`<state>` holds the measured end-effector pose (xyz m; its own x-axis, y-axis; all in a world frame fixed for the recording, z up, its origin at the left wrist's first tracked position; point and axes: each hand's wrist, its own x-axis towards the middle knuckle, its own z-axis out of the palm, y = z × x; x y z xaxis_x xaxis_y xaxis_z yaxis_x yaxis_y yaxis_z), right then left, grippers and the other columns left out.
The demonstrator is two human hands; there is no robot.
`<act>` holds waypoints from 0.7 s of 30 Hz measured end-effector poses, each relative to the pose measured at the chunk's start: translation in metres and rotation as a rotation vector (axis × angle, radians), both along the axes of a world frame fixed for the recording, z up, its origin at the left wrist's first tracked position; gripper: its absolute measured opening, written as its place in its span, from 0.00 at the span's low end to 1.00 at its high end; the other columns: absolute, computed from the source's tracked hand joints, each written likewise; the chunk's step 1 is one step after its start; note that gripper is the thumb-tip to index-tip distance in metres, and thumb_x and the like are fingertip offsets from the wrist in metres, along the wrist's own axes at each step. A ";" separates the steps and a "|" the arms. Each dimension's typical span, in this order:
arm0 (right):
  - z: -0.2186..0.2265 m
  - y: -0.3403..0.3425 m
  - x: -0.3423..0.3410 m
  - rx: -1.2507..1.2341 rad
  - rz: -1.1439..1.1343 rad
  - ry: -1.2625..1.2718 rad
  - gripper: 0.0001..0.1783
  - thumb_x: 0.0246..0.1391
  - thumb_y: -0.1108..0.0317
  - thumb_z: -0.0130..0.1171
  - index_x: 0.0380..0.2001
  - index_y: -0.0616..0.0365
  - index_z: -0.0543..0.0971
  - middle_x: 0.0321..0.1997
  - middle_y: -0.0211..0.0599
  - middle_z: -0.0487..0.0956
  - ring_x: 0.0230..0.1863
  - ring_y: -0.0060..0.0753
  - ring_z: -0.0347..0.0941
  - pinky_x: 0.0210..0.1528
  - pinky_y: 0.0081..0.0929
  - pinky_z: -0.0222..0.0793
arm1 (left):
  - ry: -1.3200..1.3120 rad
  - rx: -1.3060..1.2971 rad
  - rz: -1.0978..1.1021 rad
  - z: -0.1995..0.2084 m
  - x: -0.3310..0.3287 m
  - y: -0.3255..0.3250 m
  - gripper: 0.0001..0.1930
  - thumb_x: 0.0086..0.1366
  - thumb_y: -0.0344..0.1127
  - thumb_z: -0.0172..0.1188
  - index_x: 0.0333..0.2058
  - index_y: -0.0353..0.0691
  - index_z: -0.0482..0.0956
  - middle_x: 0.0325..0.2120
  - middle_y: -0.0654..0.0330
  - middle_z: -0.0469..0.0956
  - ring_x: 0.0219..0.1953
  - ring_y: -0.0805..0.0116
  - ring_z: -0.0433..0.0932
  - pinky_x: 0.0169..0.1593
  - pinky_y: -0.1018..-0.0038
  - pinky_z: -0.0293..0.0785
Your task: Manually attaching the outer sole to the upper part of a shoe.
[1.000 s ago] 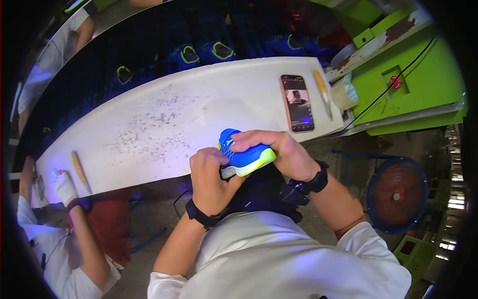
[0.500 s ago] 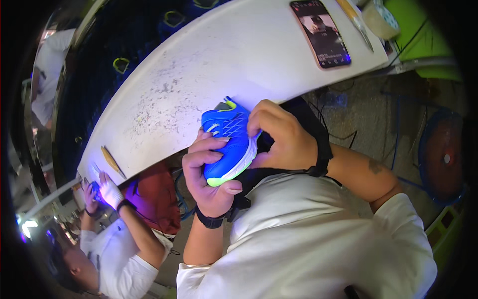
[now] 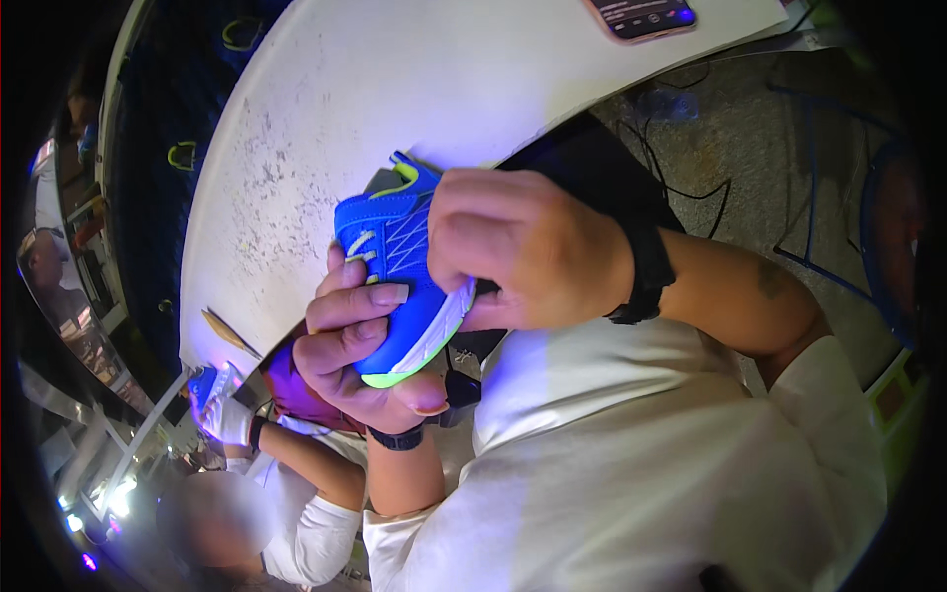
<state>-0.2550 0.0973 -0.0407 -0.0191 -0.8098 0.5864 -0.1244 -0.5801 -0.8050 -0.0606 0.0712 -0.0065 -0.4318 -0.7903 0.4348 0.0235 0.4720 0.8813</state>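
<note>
A small blue sneaker (image 3: pixel 406 311) with a white midsole and lime green trim is held up in front of me, its toe pointing down toward my body. My left hand (image 3: pixel 350 331) wraps around the toe end, fingers over the upper and thumb beneath the sole. My right hand (image 3: pixel 528 247) is closed, its curled fingers pressed against the shoe's side where upper meets sole. Whatever those fingertips pinch, if anything, is hidden. Pale laces and grey zigzag stitching show on the upper.
Beyond the shoe lies a white worktable (image 3: pixel 395 79) with dark stains. A phone (image 3: pixel 646 15) rests at its far right and a pointed tool (image 3: pixel 230 333) at its left end. On the left, a co-worker's gloved hand (image 3: pixel 229 419) holds another blue shoe (image 3: pixel 205 383).
The whole view has shifted, so the phone is now mostly cut off. My right hand has moved farther over the shoe's side, while my left keeps its hold.
</note>
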 end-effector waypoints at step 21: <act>-0.018 -0.021 0.011 -0.007 -0.107 0.036 0.19 0.28 0.76 0.70 0.27 0.54 0.74 0.32 0.36 0.70 0.34 0.44 0.70 0.35 0.36 0.67 | -0.720 -0.346 -0.246 0.058 0.002 -0.052 0.32 0.45 0.55 0.77 0.32 0.33 0.73 0.35 0.42 0.85 0.45 0.47 0.85 0.57 0.54 0.78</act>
<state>-0.2441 0.0761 -0.0586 -0.0840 -0.8001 0.5940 -0.2151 -0.5675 -0.7948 -0.0583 0.0192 0.0515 -0.8398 -0.5095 0.1876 -0.3518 0.7737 0.5269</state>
